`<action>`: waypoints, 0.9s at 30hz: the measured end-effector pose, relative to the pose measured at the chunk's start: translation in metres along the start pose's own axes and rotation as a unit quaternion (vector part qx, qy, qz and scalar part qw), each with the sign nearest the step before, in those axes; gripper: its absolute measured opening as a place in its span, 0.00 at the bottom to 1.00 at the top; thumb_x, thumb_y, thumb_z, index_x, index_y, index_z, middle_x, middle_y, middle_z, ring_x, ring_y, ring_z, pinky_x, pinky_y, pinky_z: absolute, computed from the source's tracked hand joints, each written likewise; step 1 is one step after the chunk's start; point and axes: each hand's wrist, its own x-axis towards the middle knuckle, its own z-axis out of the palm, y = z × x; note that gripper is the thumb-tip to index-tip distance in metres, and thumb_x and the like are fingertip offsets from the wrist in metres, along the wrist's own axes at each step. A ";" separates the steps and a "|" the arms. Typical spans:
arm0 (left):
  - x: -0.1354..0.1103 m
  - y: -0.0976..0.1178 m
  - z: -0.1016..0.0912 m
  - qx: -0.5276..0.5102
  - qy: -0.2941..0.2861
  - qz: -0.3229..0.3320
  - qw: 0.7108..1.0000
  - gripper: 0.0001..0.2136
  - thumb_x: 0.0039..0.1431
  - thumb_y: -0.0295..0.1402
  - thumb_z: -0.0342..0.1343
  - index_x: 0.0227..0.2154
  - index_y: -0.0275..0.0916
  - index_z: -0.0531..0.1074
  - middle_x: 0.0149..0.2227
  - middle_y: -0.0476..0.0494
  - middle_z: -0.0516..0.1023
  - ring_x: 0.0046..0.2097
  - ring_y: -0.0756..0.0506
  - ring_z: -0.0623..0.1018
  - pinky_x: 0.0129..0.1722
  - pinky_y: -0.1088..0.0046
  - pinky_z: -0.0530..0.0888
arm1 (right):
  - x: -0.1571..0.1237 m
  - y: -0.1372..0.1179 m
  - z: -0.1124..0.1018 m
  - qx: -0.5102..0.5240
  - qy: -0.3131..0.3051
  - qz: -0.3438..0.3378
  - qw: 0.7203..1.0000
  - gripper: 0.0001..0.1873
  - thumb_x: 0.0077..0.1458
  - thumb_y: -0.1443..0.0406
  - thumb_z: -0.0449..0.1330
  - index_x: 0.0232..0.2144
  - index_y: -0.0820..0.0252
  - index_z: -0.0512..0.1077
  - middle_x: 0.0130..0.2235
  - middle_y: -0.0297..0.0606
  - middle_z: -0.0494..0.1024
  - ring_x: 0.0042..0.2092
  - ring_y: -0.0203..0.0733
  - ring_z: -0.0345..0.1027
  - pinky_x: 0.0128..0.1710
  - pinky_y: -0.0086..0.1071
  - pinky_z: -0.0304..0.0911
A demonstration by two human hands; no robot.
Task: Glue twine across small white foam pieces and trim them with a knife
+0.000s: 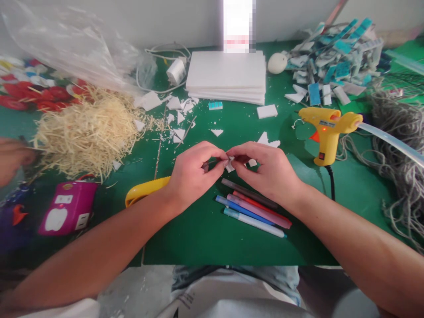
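Over the middle of the green table, my left hand (pixel 193 171) and my right hand (pixel 270 167) meet at the fingertips. Both are closed in a pinch on a small white foam piece (pixel 229 165), partly hidden by the fingers. Another white scrap (pixel 252 162) shows under my right hand. Just below lie several markers, among them a white one with a teal cap (pixel 255 223) and a blue one (pixel 243 210). The yellow handle of a tool (pixel 145 189) pokes out beside my left wrist. White foam offcuts (pixel 179 134) are scattered beyond my hands.
Stacked white foam sheets (pixel 227 73) stand at the back. A yellow glue gun (pixel 326 132) with a lit red light rests at right, near grey yarn (pixel 397 145) and a foam-piece heap (pixel 341 57). Straw (pixel 88 128) and a purple box (pixel 68 207) are left, near another person's hand (pixel 13 159).
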 end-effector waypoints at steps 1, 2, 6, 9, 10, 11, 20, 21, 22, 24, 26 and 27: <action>0.000 0.000 0.000 -0.003 0.000 -0.001 1.000 0.05 0.68 0.30 0.62 0.37 0.42 0.83 0.37 0.48 0.85 0.27 0.52 0.71 0.26 0.75 0.69 | 0.000 0.000 0.000 0.000 0.000 -0.005 1.000 0.12 0.64 0.68 0.61 0.42 0.56 0.86 0.37 0.37 0.89 0.36 0.39 0.82 0.37 0.32 0.77; 0.000 0.000 0.000 -0.006 0.001 -0.002 1.000 0.05 0.68 0.30 0.62 0.37 0.42 0.83 0.37 0.48 0.85 0.27 0.52 0.71 0.27 0.75 0.69 | 0.000 0.001 0.000 0.000 0.000 -0.010 1.000 0.13 0.64 0.68 0.61 0.42 0.56 0.86 0.37 0.37 0.89 0.36 0.39 0.82 0.37 0.32 0.76; 0.000 0.000 0.000 -0.015 0.000 -0.002 1.000 0.04 0.67 0.29 0.62 0.37 0.42 0.82 0.37 0.49 0.85 0.27 0.53 0.71 0.27 0.75 0.69 | 0.000 0.002 0.001 -0.004 0.004 -0.027 1.000 0.15 0.63 0.72 0.59 0.42 0.57 0.86 0.38 0.37 0.90 0.36 0.39 0.82 0.36 0.30 0.75; 0.001 0.000 0.001 -0.023 0.008 0.012 1.000 0.04 0.67 0.28 0.62 0.37 0.41 0.82 0.37 0.49 0.85 0.27 0.53 0.71 0.26 0.76 0.69 | 0.000 0.002 0.001 -0.018 0.011 -0.042 0.999 0.17 0.63 0.73 0.58 0.43 0.59 0.86 0.39 0.37 0.90 0.37 0.39 0.83 0.37 0.30 0.75; 0.001 0.000 0.001 -0.026 0.009 0.016 1.000 0.04 0.68 0.28 0.62 0.37 0.41 0.82 0.37 0.49 0.85 0.27 0.53 0.71 0.27 0.76 0.69 | 0.000 0.001 0.001 -0.024 0.012 -0.046 0.999 0.17 0.63 0.73 0.58 0.44 0.59 0.86 0.40 0.37 0.90 0.37 0.39 0.83 0.38 0.30 0.76; 0.001 0.000 0.001 -0.027 0.008 0.018 0.999 0.04 0.68 0.28 0.62 0.37 0.41 0.82 0.37 0.48 0.85 0.27 0.53 0.71 0.27 0.76 0.70 | 0.000 0.001 0.002 -0.029 0.013 -0.051 0.998 0.18 0.64 0.74 0.57 0.45 0.59 0.86 0.40 0.38 0.91 0.38 0.39 0.83 0.38 0.29 0.76; 0.000 0.003 0.002 -0.022 -0.001 0.036 0.999 0.04 0.68 0.26 0.61 0.39 0.40 0.81 0.38 0.48 0.86 0.27 0.53 0.72 0.24 0.75 0.65 | -0.001 0.000 0.002 -0.047 0.032 -0.049 0.997 0.21 0.63 0.75 0.57 0.49 0.59 0.87 0.41 0.36 0.91 0.38 0.38 0.84 0.39 0.29 0.78; 0.000 0.004 0.002 -0.021 0.000 0.039 0.999 0.03 0.68 0.27 0.63 0.39 0.39 0.80 0.38 0.48 0.86 0.27 0.54 0.72 0.23 0.75 0.64 | -0.001 0.001 0.002 -0.047 0.033 -0.045 0.997 0.22 0.63 0.75 0.57 0.49 0.58 0.87 0.40 0.36 0.91 0.38 0.38 0.84 0.39 0.29 0.78; 0.000 0.005 0.002 -0.018 0.000 0.036 0.999 0.02 0.67 0.27 0.64 0.39 0.39 0.80 0.38 0.48 0.86 0.27 0.54 0.71 0.23 0.75 0.63 | -0.002 0.001 0.002 -0.046 0.034 -0.043 0.997 0.22 0.62 0.75 0.57 0.50 0.58 0.87 0.40 0.35 0.91 0.38 0.38 0.84 0.40 0.29 0.78; 0.000 0.007 0.002 -0.008 -0.005 0.015 1.000 0.03 0.65 0.28 0.66 0.40 0.39 0.80 0.38 0.50 0.86 0.25 0.55 0.69 0.22 0.75 0.61 | -0.002 0.002 0.002 -0.041 0.035 -0.041 0.998 0.22 0.62 0.75 0.57 0.49 0.57 0.87 0.39 0.35 0.90 0.37 0.37 0.83 0.40 0.29 0.78; 0.000 0.008 0.002 -0.003 -0.013 -0.012 1.000 0.04 0.64 0.28 0.66 0.41 0.39 0.80 0.37 0.51 0.86 0.23 0.56 0.66 0.21 0.75 0.60 | -0.002 0.002 0.002 -0.032 0.035 -0.045 0.998 0.22 0.62 0.75 0.57 0.49 0.59 0.86 0.38 0.36 0.90 0.37 0.37 0.84 0.39 0.29 0.78; 0.000 0.009 0.002 -0.004 -0.014 -0.024 1.000 0.05 0.64 0.29 0.66 0.42 0.40 0.80 0.37 0.52 0.86 0.23 0.56 0.64 0.21 0.75 0.59 | -0.002 0.002 0.002 -0.028 0.034 -0.045 0.998 0.22 0.61 0.75 0.57 0.50 0.60 0.86 0.39 0.36 0.90 0.37 0.37 0.84 0.39 0.28 0.78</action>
